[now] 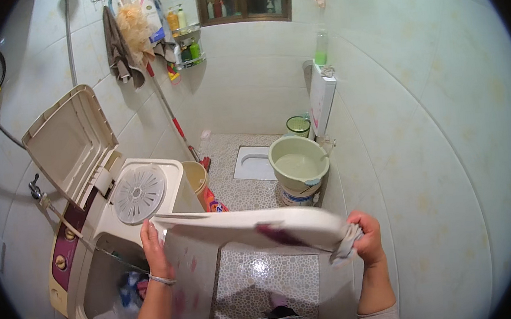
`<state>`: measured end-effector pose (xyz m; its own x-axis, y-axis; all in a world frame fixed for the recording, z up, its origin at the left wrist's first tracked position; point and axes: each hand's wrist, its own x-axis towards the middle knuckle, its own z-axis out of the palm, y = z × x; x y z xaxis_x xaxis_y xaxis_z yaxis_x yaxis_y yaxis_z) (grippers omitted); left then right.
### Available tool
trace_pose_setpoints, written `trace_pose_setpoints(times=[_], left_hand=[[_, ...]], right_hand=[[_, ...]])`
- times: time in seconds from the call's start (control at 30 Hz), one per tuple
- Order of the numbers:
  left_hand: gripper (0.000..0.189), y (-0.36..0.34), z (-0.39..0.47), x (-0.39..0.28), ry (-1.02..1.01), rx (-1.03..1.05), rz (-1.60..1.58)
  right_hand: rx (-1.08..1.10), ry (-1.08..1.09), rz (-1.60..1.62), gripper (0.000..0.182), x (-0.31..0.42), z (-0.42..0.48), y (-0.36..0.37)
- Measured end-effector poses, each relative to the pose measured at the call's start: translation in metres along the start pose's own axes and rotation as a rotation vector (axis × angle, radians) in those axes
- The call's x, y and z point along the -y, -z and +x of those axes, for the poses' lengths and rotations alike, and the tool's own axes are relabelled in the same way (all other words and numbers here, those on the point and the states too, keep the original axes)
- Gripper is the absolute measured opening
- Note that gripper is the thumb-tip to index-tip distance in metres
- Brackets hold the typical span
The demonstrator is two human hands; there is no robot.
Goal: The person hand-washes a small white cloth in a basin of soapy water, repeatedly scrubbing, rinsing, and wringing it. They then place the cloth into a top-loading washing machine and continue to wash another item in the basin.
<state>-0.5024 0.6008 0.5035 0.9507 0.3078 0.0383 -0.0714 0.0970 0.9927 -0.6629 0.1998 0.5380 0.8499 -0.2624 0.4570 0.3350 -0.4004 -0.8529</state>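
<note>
A long pale panel with a dark purple patch, seemingly a washing machine lid point(243, 224), is blurred and stretches between my hands. My left hand point(154, 250) rests with straight fingers against its left end, above the washtub. Closed around a crumpled pale cloth point(347, 245), my right hand point(366, 236) is at the panel's right end. The twin-tub washing machine point(174, 166) stands at the left, its spin-side lid point(69, 139) raised over a round slotted cover point(140, 194). Water runs from a hose point(67, 224) into the tub, where blue, white and reddish clothes point(134, 288) lie.
A green basin point(299, 160) holding water sits on a bucket point(296, 197) beside the right wall. Beyond the machine are a beige bucket point(195, 176), a red-headed mop point(174, 121) and a squat toilet point(253, 163). A green basket point(298, 126) stands behind the basin.
</note>
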Motion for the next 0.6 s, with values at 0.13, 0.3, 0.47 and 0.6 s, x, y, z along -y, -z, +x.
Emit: trace_pose_setpoints(times=[0.13,0.3,0.47,0.6], left_hand=[[0.072,-0.032,-0.048,-0.048,-0.691,0.569,0.382],[0.07,-0.072,-0.101,-0.067,-0.802,1.221,0.76],[0.041,-0.049,-0.11,-0.012,-0.571,1.154,0.807],[0.041,-0.057,-0.124,0.022,-0.359,1.066,0.782]], right_hand=[[0.262,0.496,-0.467,0.036,0.047,0.013,-0.026],[0.474,0.61,-0.677,0.038,0.059,0.008,-0.067],[0.492,0.519,-0.66,0.033,0.022,-0.01,-0.09],[0.378,0.327,-0.603,0.022,-0.022,-0.016,-0.085]])
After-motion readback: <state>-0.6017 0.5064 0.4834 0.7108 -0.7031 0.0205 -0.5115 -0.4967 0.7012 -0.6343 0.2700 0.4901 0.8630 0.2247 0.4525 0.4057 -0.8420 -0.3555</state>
